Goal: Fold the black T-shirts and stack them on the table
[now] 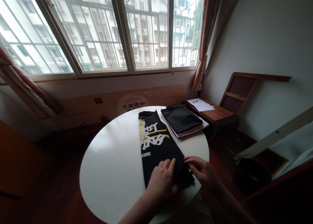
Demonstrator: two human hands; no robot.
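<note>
A black T-shirt (156,160) with white and yellow lettering lies folded into a long strip on the white round table (110,171). My left hand (163,175) rests on the near part of the shirt, fingers stretched over the cloth and the thumb partly hidden. At the shirt's right edge, my right hand (199,168) pinches the fabric between thumb and fingertips. Farther back on the right, a stack of folded clothes (182,119) sits on the table, a black piece on top and lighter layers beneath.
Beyond the table to the right stands a wooden chair (222,114) with papers (201,104) and a pen on its seat. A long printed box (110,103) lies under the barred window (146,38). Curtains (202,54) hang at both sides.
</note>
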